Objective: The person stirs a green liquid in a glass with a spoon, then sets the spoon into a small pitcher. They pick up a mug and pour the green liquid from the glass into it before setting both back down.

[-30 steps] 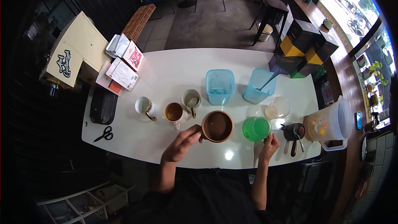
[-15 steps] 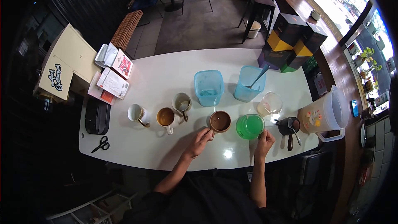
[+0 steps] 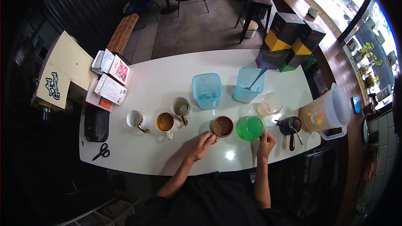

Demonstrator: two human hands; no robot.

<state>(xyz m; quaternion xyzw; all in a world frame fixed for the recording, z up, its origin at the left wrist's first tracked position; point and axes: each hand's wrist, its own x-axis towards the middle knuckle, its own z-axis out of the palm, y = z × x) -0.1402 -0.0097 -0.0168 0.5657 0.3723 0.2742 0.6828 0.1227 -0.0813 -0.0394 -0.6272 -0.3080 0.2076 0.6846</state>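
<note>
My left hand (image 3: 202,144) is closed on the handle of a brown mug (image 3: 222,126) filled with brown liquid. To its right, my right hand (image 3: 266,142) grips the handle of a glass vessel of green liquid (image 3: 250,128). The two vessels stand side by side, a small gap between them. Left of the mug are a mug with orange-brown liquid (image 3: 165,122), a grey mug (image 3: 180,106) and a white mug (image 3: 135,119). Behind are two blue tubs (image 3: 207,91), the right one (image 3: 248,86) holding a spoon. A clear cup (image 3: 270,104) stands behind the green liquid.
On the white table (image 3: 167,71), a dark pot with a spoon (image 3: 289,126) and a large pitcher (image 3: 324,111) stand at the right. Stacked boxes (image 3: 287,37) are at the back right. Scissors (image 3: 101,152), a black case (image 3: 96,124) and packets (image 3: 112,88) lie at the left.
The camera view has shifted slightly, moving the table items a little left in the picture. Both hands keep their grips on the mug and the green vessel.
</note>
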